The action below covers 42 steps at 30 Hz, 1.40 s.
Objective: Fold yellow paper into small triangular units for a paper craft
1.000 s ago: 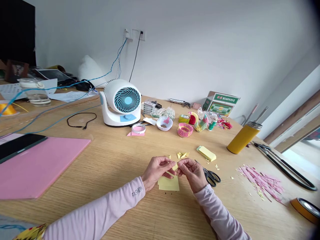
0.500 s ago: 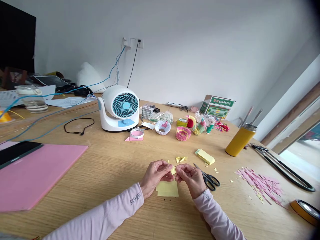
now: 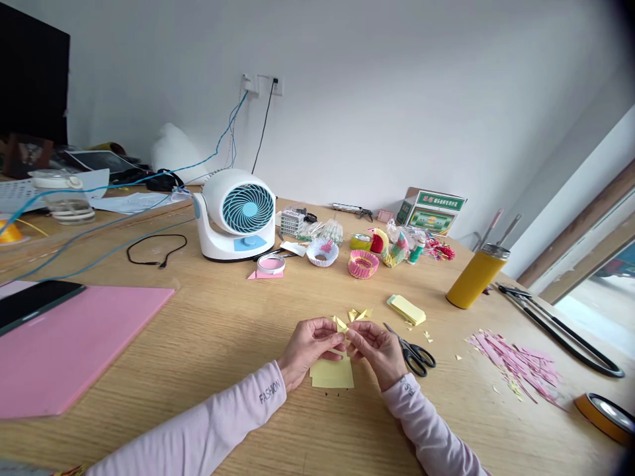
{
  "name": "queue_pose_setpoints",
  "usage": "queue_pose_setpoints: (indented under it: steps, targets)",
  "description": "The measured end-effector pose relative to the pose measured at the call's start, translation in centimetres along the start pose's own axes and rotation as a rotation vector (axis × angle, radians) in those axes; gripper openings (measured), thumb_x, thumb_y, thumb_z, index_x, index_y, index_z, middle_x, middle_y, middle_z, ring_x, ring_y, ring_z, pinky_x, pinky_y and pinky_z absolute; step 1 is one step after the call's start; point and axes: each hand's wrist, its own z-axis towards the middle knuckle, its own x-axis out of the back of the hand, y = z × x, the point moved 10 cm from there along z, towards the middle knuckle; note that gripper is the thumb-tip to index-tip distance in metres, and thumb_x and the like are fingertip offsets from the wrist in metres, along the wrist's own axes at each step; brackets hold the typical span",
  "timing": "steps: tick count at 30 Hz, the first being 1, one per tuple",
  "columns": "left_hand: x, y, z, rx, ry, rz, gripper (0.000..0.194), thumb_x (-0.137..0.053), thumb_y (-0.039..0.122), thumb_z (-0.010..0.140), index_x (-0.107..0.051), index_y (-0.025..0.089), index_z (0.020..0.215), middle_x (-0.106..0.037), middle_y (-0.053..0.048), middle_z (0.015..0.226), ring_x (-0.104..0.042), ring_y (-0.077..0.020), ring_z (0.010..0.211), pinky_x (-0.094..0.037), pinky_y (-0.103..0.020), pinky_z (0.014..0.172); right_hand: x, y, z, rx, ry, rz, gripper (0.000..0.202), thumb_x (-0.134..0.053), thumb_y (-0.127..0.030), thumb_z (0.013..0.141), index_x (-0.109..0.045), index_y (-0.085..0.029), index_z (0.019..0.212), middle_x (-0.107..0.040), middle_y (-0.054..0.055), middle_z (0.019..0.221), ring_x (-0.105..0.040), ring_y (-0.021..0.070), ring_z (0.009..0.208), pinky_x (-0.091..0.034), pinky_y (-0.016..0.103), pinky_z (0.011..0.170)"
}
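A small folded piece of yellow paper [image 3: 340, 324] is pinched between the fingertips of both hands. My left hand [image 3: 308, 349] grips it from the left, thumb against fingers. From the other side my right hand [image 3: 373, 345] closes on it in the same way. Below the hands lie yellow paper sheets [image 3: 333, 375], partly covered by my fingers. Just beyond them on the table are folded yellow paper pieces [image 3: 360, 315]. Black-handled scissors [image 3: 419, 359] lie right beside my right hand, and a stack of yellow paper strips [image 3: 407, 309] sits farther back.
A white fan [image 3: 238, 215] stands at the back left. Pink paper [image 3: 124, 330] with a phone [image 3: 40, 304] lies left. A yellow tumbler [image 3: 476, 277], pink paper scraps [image 3: 516, 363] and a tape roll [image 3: 606, 416] are right. Pleated paper cups [image 3: 363, 264] stand behind.
The folded yellow paper has turned in my fingers, and its pointed part now shows above the fingertips. Both hands stay in nearly the same place.
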Motion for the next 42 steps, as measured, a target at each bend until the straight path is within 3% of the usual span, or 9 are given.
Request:
queue_pose_setpoints:
  steps: [3, 6, 11, 18, 30, 34, 38, 42]
  targets:
    - [0.0, -0.2, -0.1, 0.000, 0.006, 0.057, 0.035, -0.075, 0.036, 0.063, -0.060, 0.009, 0.079, -0.064, -0.005, 0.073, -0.063, -0.0145, 0.061, -0.052, -0.025, 0.053, -0.2, -0.9, 0.0, 0.077, -0.008, -0.122, 0.034, -0.079, -0.036, 0.059, -0.065, -0.015, 0.082, -0.066, 0.003, 0.069, -0.059, 0.0142, 0.060, -0.047, 0.022, 0.050]
    - [-0.6, -0.6, -0.3, 0.028, -0.062, 0.056, 0.036, -0.074, 0.036, 0.064, -0.061, 0.009, 0.083, -0.065, -0.007, 0.078, -0.065, -0.0157, 0.062, -0.052, -0.025, 0.054, -0.1, -0.9, 0.0, 0.074, 0.002, -0.132, 0.031, -0.078, -0.037, 0.059, -0.066, -0.014, 0.076, -0.065, 0.001, 0.064, -0.058, 0.0138, 0.057, -0.046, 0.022, 0.050]
    - [-0.8, -1.0, -0.3, 0.086, -0.127, -0.135, 0.030, -0.072, 0.033, 0.068, -0.063, 0.011, 0.087, -0.065, -0.005, 0.084, -0.066, -0.0150, 0.076, -0.052, -0.020, 0.059, 0.3, 0.0, 0.0, -0.024, -0.001, -0.027, 0.031, -0.074, -0.042, 0.063, -0.070, -0.013, 0.074, -0.065, 0.002, 0.065, -0.055, 0.0123, 0.051, -0.048, 0.022, 0.044]
    - [-0.7, -2.0, -0.2, 0.209, -0.106, -0.334, 0.019, -0.071, 0.022, 0.072, -0.067, 0.010, 0.086, -0.067, -0.004, 0.077, -0.064, -0.0084, 0.070, -0.052, -0.013, 0.060, -0.1, 0.9, -0.2, -0.140, -0.005, 0.236, 0.025, -0.079, -0.034, 0.059, -0.072, -0.015, 0.074, -0.066, 0.001, 0.065, -0.052, 0.0075, 0.046, -0.048, 0.018, 0.041]
    - [-0.7, -2.0, 0.0, 0.212, -0.114, -0.370, 0.014, -0.067, 0.017, 0.075, -0.065, 0.008, 0.085, -0.067, -0.006, 0.080, -0.066, -0.0111, 0.074, -0.055, -0.017, 0.064, -0.3, 0.8, -0.3, -0.153, -0.025, 0.257, 0.024, -0.080, -0.032, 0.058, -0.073, -0.016, 0.073, -0.066, 0.000, 0.064, -0.051, 0.0061, 0.046, -0.046, 0.014, 0.038]
    - [-0.6, -1.8, 0.0, 0.158, -0.085, -0.289, 0.019, -0.069, 0.022, 0.073, -0.062, 0.010, 0.084, -0.064, -0.005, 0.082, -0.065, -0.0126, 0.075, -0.055, -0.019, 0.064, 0.1, 0.7, -0.1, -0.091, -0.010, 0.105, 0.026, -0.077, -0.037, 0.060, -0.071, -0.016, 0.074, -0.066, 0.001, 0.066, -0.054, 0.0092, 0.047, -0.047, 0.018, 0.038]
    - [0.0, -0.4, 0.1, -0.027, 0.022, -0.033, 0.033, -0.071, 0.035, 0.068, -0.058, 0.012, 0.086, -0.061, -0.006, 0.086, -0.066, -0.0172, 0.070, -0.057, -0.026, 0.056, 0.4, -0.6, -0.2, 0.058, 0.065, -0.292, 0.025, -0.068, -0.038, 0.069, -0.069, -0.015, 0.078, -0.067, 0.005, 0.066, -0.058, 0.0146, 0.049, -0.049, 0.024, 0.042]
    - [0.3, -0.1, 0.1, -0.080, 0.080, 0.132, 0.039, -0.071, 0.042, 0.065, -0.057, 0.012, 0.085, -0.059, -0.006, 0.084, -0.066, -0.0181, 0.065, -0.056, -0.028, 0.050, -0.4, -3.2, -1.1, 0.257, 0.131, -0.634, 0.016, -0.057, -0.030, 0.076, -0.069, -0.018, 0.078, -0.069, 0.006, 0.069, -0.061, 0.0161, 0.052, -0.048, 0.023, 0.045]
